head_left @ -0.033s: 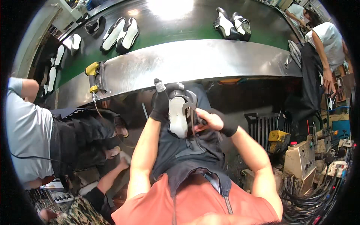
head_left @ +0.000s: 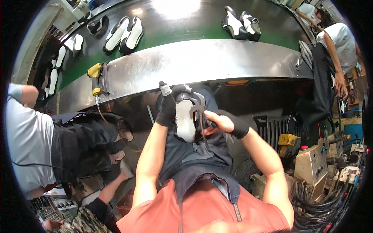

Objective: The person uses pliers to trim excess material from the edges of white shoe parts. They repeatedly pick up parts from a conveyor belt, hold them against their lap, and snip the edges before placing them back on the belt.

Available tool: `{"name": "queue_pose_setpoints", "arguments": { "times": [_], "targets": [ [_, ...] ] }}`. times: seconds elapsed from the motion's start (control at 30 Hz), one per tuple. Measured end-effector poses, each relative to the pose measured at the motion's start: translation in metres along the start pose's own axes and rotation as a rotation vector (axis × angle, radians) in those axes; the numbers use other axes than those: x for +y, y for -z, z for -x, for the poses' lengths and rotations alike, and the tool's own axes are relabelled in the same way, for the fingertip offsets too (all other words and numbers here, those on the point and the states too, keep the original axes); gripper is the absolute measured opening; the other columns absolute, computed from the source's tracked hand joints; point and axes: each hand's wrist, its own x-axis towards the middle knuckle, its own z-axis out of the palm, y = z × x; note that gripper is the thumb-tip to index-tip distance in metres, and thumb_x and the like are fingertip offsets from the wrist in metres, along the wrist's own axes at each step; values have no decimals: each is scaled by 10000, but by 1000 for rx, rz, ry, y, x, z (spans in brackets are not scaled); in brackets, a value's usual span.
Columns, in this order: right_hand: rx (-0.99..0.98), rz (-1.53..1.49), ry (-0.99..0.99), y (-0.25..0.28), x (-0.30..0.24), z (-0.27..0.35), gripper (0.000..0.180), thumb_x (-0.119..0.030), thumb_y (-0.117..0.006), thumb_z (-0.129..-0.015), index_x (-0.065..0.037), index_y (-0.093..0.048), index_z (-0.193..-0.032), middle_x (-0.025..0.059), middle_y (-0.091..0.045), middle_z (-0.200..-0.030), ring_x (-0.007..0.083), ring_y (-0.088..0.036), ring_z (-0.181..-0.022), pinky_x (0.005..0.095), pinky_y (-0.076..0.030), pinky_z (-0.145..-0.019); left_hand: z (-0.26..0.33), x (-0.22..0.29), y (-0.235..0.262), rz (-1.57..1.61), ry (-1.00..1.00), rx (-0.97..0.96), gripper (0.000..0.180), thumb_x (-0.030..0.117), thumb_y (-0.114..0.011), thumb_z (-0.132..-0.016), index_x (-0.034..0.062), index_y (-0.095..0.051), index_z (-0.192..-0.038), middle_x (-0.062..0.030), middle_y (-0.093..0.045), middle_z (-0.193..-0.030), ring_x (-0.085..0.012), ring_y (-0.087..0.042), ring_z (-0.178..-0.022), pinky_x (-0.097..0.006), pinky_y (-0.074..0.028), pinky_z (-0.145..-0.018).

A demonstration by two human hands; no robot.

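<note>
A black shoe (head_left: 185, 121) with its white sole turned up rests on my dark apron, just below the steel counter edge. My left hand (head_left: 167, 108), in a black glove, grips the shoe's left side near the toe. My right hand (head_left: 216, 122), with a black wrap around the wrist, is closed on the handles of metal pincers (head_left: 196, 110). The pincers' jaws sit against the right edge of the sole. Both forearms come up from the lower edge of the view.
A curved steel counter (head_left: 202, 62) borders a dark green conveyor carrying pairs of black and white shoes (head_left: 126, 35) (head_left: 241, 19). A yellow power tool (head_left: 95, 79) hangs at the counter's left. A seated person (head_left: 29, 136) is at the left, another person (head_left: 338, 39) stands at the right, and machinery (head_left: 318, 163) is at the lower right.
</note>
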Motion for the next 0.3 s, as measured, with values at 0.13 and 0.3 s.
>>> {"name": "queue_pose_setpoints", "arguments": {
  "times": [0.13, 0.3],
  "targets": [
    [-368, -188, -45, 10, 8, -23, 759, -598, -236, -949, 55, -482, -1245, 246, -636, -1045, 356, -653, -922, 408, -537, -816, 10, 8, -32, -230, -58, 146, 921, 777, -140, -836, 5, -634, -925, -88, -646, -907, -198, -609, -832, -310, -480, -833],
    [-608, -820, 81, -18, 54, -40, 737, -578, -213, -956, 31, -418, -1318, 288, -602, -1101, 435, -623, -965, 484, -512, -857, 15, 4, -9, -132, -71, 56, 777, 667, -179, -920, 25, -614, -971, -75, -616, -998, -176, -580, -901, -321, -461, -871]
  ]
}}
